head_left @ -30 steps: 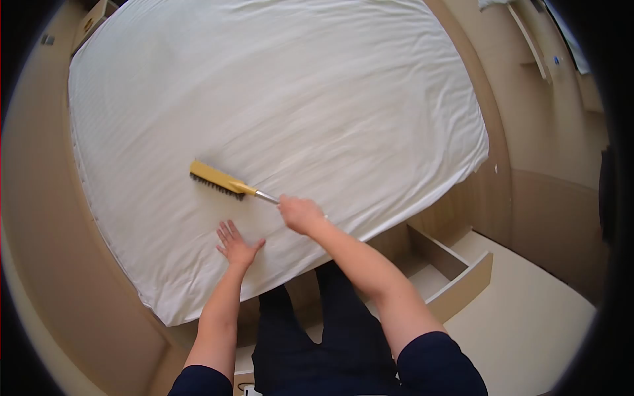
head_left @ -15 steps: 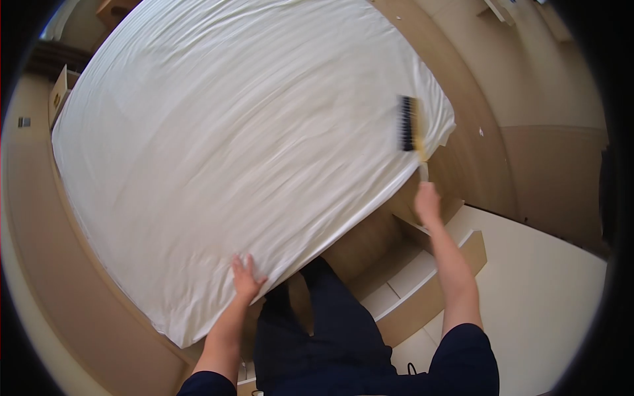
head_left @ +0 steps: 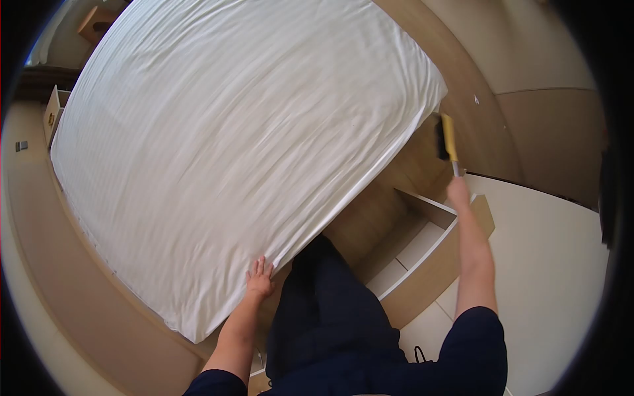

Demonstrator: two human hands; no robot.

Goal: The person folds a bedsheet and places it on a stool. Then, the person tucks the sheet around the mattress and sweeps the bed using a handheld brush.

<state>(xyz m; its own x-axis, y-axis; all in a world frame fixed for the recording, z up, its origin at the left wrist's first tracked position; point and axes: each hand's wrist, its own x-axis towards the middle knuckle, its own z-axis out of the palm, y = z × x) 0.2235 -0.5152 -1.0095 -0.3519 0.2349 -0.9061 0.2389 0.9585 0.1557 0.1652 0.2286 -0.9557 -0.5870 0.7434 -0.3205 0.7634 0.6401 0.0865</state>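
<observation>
A white fitted sheet (head_left: 231, 145) covers the mattress, with fine wrinkles running across it. My left hand (head_left: 260, 280) lies flat near the sheet's close edge, fingers spread. My right hand (head_left: 458, 191) is closed around the handle of a bed brush (head_left: 450, 135), which has a yellow back and dark bristles. The brush is off the mattress, just beyond its right corner and above the wooden bed frame. Its bristles face left, toward the bed.
An open drawer (head_left: 422, 264) juts from the bed base to the right of my legs (head_left: 330, 310). Pale floor (head_left: 541, 264) lies at the right. A wooden headboard-like panel (head_left: 105, 284) runs along the left. Another open drawer (head_left: 56, 115) stands at the far left.
The brush has moved right, from over the sheet's right corner to outside the mattress edge. My left hand has shifted slightly right along the sheet. The view has moved a little.
</observation>
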